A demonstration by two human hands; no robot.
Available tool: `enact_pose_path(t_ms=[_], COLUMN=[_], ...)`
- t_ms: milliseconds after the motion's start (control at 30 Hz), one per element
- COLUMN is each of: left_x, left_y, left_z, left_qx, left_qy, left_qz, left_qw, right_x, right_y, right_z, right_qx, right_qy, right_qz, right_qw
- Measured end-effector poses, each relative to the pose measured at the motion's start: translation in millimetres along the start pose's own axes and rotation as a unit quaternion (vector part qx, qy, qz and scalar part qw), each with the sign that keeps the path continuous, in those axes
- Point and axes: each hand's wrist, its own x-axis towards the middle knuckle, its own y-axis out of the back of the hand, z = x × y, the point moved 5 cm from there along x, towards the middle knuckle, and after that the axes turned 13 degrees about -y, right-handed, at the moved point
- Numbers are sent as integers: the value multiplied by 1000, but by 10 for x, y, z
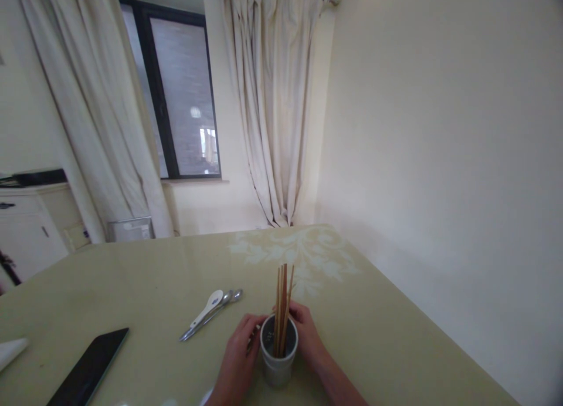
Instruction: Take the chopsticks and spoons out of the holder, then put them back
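Note:
A pale grey chopstick holder stands upright in front of me. Several brown wooden chopsticks lean inside it, their ends rising above the rim. My left hand is curled against the holder's left side. On the far right side, my right hand wraps round it, with some fingertips hidden behind the chopsticks and rim. To the left of my hands lie a white soup spoon and metal spoons, side by side on the table.
The table has a glossy green-beige top with a pale leaf pattern at its far end. A black tablet-like slab lies at the left, with a white object beyond it. A wall runs along the right edge.

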Motion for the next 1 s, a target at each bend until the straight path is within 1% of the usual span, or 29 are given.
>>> enact_pose_path(t_ms=[67,100,167,233,267,300,367,433,467,500,533,600,700,800,833,900,933,1000], left_x=[4,9,19,18,9,-6,-48,-94,-111,-123,-130,-134,-124,-87,-71,-43,-36,-38], left_y=[-16,-10,51,195,287,384,555,661,685,692,687,669,657,634,610,517,447,278], left_z=[0,-19,-106,-239,-308,-374,-478,-542,-558,-565,-566,-566,-569,-538,-514,-457,-421,-336], left_qx=[0,6,44,135,200,273,413,510,538,557,568,579,575,542,521,453,405,293], left_qy=[0,-2,0,11,20,33,64,94,103,105,103,97,96,91,88,88,88,85], left_qz=[-9,-10,-2,20,29,33,23,1,-10,-19,-25,-29,-36,-48,-49,-48,-45,-33], left_qw=[1000,1000,999,991,979,961,908,855,836,824,816,809,812,834,848,886,909,952], right_x=[-20,-30,-44,-61,-71,-85,-134,-188,-213,-236,-257,-289,-298,-246,-214,-135,-96,-31], right_y=[-29,-25,57,239,357,490,785,1021,1091,1123,1119,1014,709,441,390,322,294,212], right_z=[-25,-59,-164,-304,-378,-456,-600,-709,-749,-780,-802,-821,-807,-709,-651,-497,-407,-235], right_qx=[4,5,5,14,24,39,84,139,159,173,180,167,65,-36,-48,-55,-57,-69], right_qy=[8,17,44,77,92,111,155,194,209,219,222,213,174,134,118,79,59,32], right_qz=[-19,-18,25,99,134,166,236,272,274,270,259,228,150,79,71,71,74,58], right_qw=[1000,1000,999,992,986,979,956,932,925,922,922,935,971,987,989,993,994,995])
